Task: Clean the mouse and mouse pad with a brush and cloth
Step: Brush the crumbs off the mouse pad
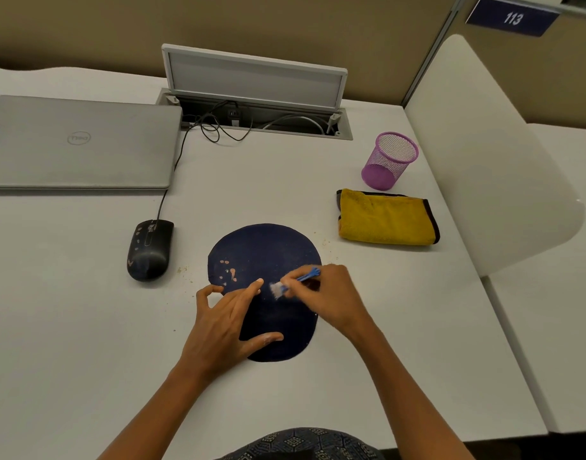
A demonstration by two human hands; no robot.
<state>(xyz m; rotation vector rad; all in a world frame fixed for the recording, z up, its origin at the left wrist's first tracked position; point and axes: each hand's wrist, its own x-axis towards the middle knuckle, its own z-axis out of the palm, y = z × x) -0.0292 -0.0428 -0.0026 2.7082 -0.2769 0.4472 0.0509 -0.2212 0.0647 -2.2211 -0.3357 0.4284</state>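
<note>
- The mouse point(149, 250) sits on the desk point(85, 327), well to the left of both hands, with spots on it.
- The left hand point(225, 323) lies flat and open on the mouse pad point(268, 254), pressing it down.
- Pink spots point(228, 270) sit just above that hand, left of the brush point(294, 282).
- The right hand point(324, 293) pinches the brush, which points left with its bristles on the pad.
- The yellow cloth point(386, 218) waits far right, untouched.

Dim warm light, soft shadows — brush point(286, 285) motion-blurred, edges bowed w/ wide-angle.
</note>
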